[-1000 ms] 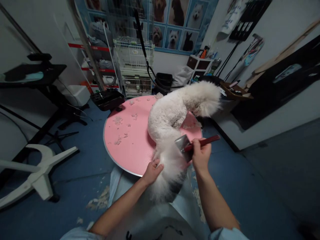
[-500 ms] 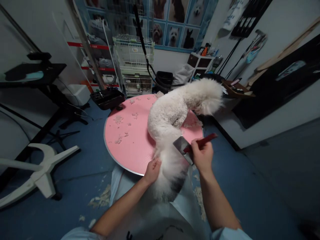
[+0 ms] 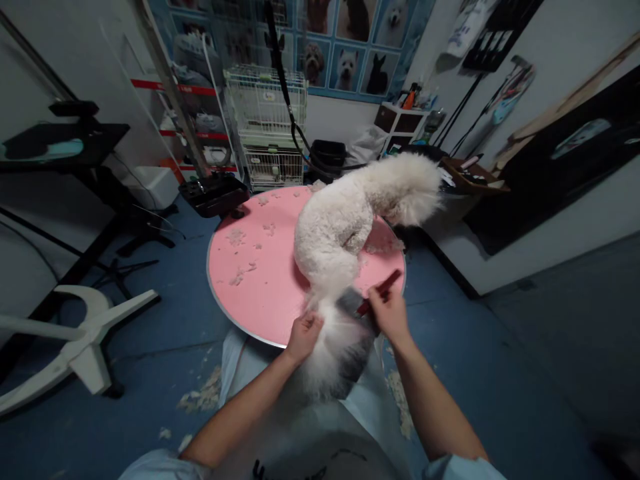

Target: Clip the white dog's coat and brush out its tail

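Note:
A fluffy white dog (image 3: 345, 227) stands on a round pink grooming table (image 3: 255, 293), its head turned away to the right and its tail hanging over the near edge. My left hand (image 3: 303, 335) is closed around the base of the tail (image 3: 333, 353). My right hand (image 3: 389, 313) grips a slicker brush with a red handle (image 3: 367, 300), and the brush's metal head rests against the tail fur just right of my left hand.
Clumps of cut fur lie on the pink top and on the blue floor. A black tool tray (image 3: 213, 193) sits at the table's far left edge. White wire cages (image 3: 267, 127), a white chair base (image 3: 75, 340) and a black stand (image 3: 60, 147) surround the table.
My right hand has moved the brush left and down onto the tail fur. The left hand has stayed on the tail. The dog has barely shifted.

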Available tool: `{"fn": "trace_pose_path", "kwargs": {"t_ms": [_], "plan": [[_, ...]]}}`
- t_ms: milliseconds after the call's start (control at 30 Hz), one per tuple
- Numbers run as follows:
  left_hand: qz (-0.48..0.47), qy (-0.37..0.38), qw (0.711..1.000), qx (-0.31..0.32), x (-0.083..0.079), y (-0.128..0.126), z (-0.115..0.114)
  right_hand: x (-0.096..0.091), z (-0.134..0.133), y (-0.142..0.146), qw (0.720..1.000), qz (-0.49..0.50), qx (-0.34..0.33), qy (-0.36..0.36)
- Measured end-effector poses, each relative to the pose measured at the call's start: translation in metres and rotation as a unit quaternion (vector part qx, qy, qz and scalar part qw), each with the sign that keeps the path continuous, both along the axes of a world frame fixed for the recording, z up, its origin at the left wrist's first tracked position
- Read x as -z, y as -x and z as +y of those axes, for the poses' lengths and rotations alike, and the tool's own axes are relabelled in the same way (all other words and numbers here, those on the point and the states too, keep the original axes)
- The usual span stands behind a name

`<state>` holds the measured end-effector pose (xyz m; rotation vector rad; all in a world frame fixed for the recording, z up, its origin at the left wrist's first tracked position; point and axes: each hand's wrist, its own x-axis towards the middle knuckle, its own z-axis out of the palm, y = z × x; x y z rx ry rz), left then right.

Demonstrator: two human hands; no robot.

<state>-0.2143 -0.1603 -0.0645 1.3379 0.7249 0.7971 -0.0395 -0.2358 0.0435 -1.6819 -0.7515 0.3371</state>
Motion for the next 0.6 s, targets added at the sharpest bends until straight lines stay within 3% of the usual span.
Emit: {"fn": "trace_pose_path", "kwargs": {"t_ms": [100, 133, 200, 267, 300, 367, 433, 500, 600], "plan": [[-0.009, -0.012, 1.0, 0.0, 0.001, -0.002, 0.0, -0.002, -0.008, -0.015, 0.965, -0.01, 0.213, -0.151], [-0.007, -0.013, 1.0, -0.001, 0.002, -0.002, 0.0, -0.002, -0.01, -0.015, 0.953, -0.013, 0.238, -0.188], [-0.005, -0.018, 1.0, -0.005, 0.003, -0.003, -0.001, 0.004, -0.013, -0.007, 0.972, -0.001, 0.16, -0.171], [-0.009, -0.02, 1.0, -0.011, 0.003, -0.004, -0.002, 0.014, -0.012, 0.004, 0.997, 0.033, 0.019, -0.069], [-0.01, -0.019, 1.0, -0.014, 0.004, -0.004, -0.003, 0.019, -0.011, 0.008, 0.998, 0.048, -0.008, -0.03], [-0.005, -0.015, 1.0, -0.014, 0.004, -0.005, -0.003, 0.026, -0.009, 0.014, 0.997, 0.059, 0.051, -0.027], [-0.001, -0.011, 1.0, -0.007, 0.004, -0.005, -0.002, 0.031, -0.009, 0.018, 0.985, 0.055, 0.138, -0.085], [-0.014, -0.004, 1.0, 0.001, 0.005, -0.005, -0.001, 0.035, -0.01, 0.022, 0.985, 0.074, 0.108, -0.11], [-0.028, 0.019, 0.999, -0.002, 0.005, -0.003, 0.002, 0.044, -0.015, 0.015, 0.985, 0.158, 0.027, -0.058]]}}
